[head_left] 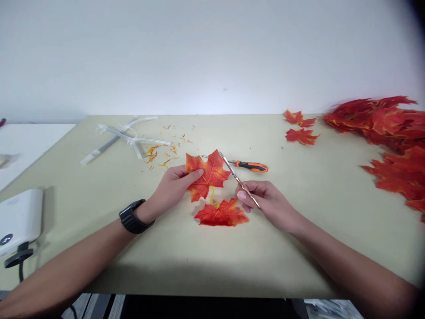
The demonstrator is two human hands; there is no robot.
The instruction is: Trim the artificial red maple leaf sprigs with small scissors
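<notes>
My left hand point(175, 184) pinches an orange-red artificial maple leaf point(212, 170) between thumb and fingers, raised above the table. A thin yellow stem point(213, 195) runs from it down to a second maple leaf point(222, 213) just below. My right hand point(265, 199) is closed round a pair of scissors point(236, 178) with silver blades and coppery handles, seen edge-on. Their blades point up and left, by the right edge of the held leaf; I cannot tell whether they touch it. Behind the scissors lies a screwdriver point(253, 166) with an orange and black handle, its shaft partly hidden.
Orange and yellow scraps point(152, 153) are scattered near clear plastic strips point(128, 138) tied together at the back left. Two joined leaves point(301, 135) lie at the back right, beside a large leaf pile point(388, 122). A white device point(21, 217) with a cable stands at left.
</notes>
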